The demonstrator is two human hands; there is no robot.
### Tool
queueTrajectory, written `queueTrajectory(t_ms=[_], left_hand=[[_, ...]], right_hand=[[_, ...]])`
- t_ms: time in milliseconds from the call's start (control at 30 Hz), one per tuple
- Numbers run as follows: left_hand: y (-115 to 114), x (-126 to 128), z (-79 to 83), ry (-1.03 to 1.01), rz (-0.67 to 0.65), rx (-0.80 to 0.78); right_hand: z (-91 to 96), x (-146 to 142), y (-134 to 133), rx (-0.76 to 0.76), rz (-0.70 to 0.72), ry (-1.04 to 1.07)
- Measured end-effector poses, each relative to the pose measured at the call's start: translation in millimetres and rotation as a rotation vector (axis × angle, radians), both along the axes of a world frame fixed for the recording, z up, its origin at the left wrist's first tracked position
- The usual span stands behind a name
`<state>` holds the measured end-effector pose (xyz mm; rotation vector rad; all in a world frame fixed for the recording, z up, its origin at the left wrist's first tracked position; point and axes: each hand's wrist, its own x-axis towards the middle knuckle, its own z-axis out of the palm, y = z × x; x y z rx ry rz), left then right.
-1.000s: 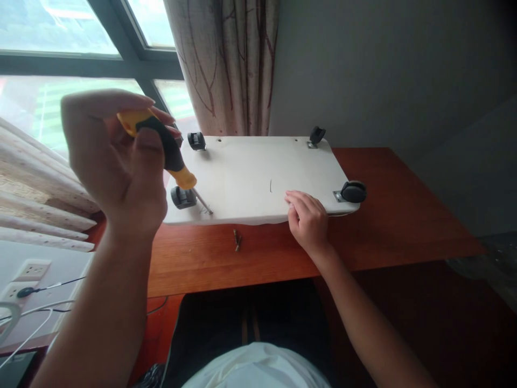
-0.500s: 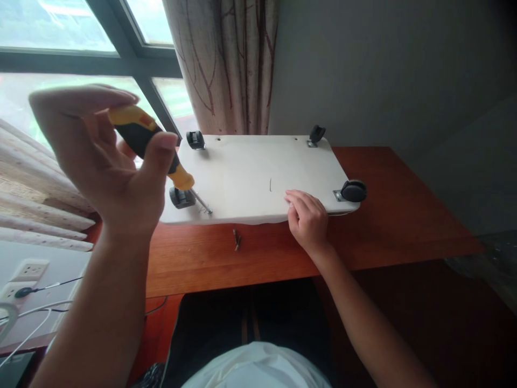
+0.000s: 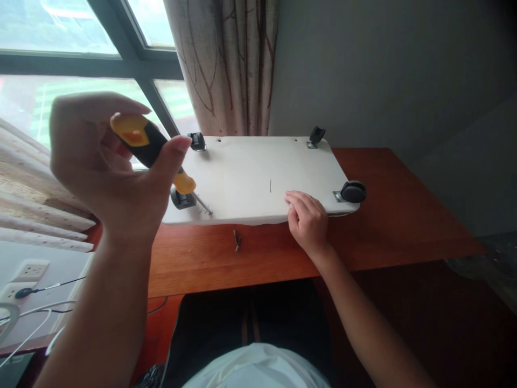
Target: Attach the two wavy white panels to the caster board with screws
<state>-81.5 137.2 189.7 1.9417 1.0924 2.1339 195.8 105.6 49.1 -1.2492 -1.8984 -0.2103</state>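
Grips screwdriver (image 3: 150, 144) in fingers of left hand (image 3: 105, 181), slanted down-right to white board (image 3: 242, 172) beside near-left caster (image 3: 181, 199); rests right hand (image 3: 309, 219) farther right, with grip unclear.

The left hand (image 3: 115, 183) covers part of the screwdriver (image 3: 148, 144), whose tip (image 3: 210, 212) is too small to read against the board (image 3: 246, 167)! Curtain (image 3: 234, 70) runs off the top, lower socket (image 3: 8, 292) sliced at left.

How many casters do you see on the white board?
4, one near each corner of the board: far-left caster, far-right caster, near-right caster and near-left caster. The left hand could hide something, but no fifth shows.
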Motion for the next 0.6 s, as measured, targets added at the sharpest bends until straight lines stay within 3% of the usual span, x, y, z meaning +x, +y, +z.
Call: queueTrajectory(t_ms=[267,600], left_hand=[[-4,8,-6.0,-0.008,-0.157,0.028],[13,-10,-7.4,0.111,-0.111,0.090]], right_hand=[[0.5,0,0,-0.003,-0.002,0.003],[0.1,0,-1,0.003,-0.011,-0.004]])
